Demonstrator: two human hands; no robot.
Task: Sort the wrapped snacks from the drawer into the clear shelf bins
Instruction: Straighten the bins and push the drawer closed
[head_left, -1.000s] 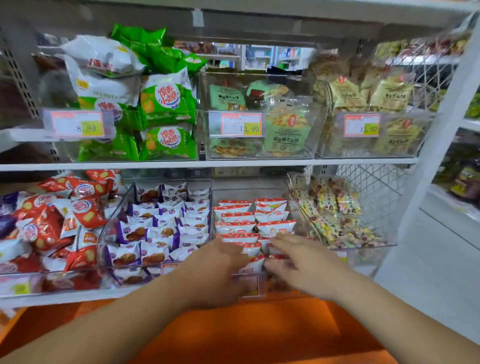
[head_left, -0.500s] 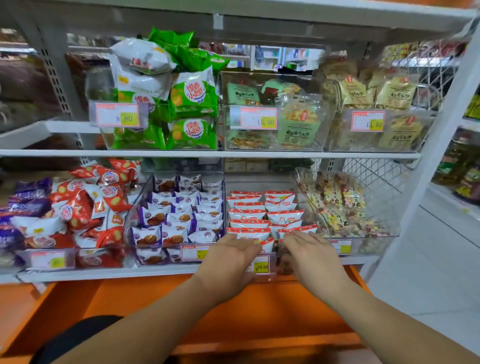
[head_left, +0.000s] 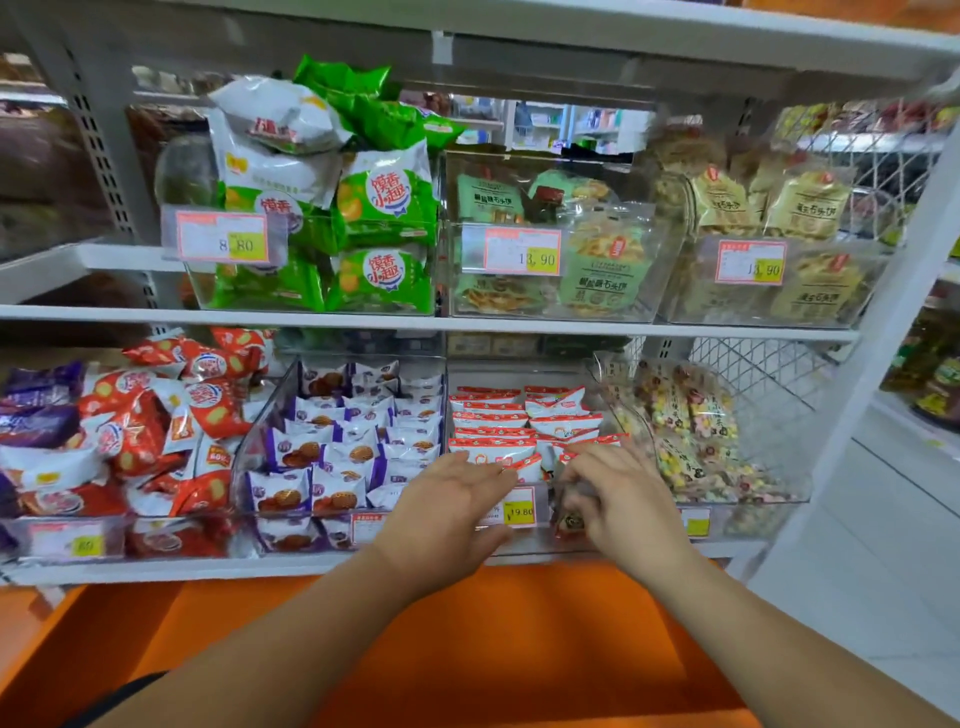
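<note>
Currently the red-and-white snack packets (head_left: 493, 447) sit rowed in the lower clear bin (head_left: 535, 541), long axes left-right, just ahead of both hands. Left hand (head_left: 452, 499) is flat, fingers together, touching the front row. Right hand (head_left: 621, 499) has fingers curled downward, grip unclear.

2 hands (head_left: 447, 501) and 3 upper clear bins (head_left: 657, 249).

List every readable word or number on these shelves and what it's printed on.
"8.80": upper left price tag.
"13.90": upper middle price tag.
"13.90", faint: upper right price tag.
"19.80": lower middle price tag.
"馍香小趣": green packets.
Remaining tags and packet print: too blurred to read.
</note>
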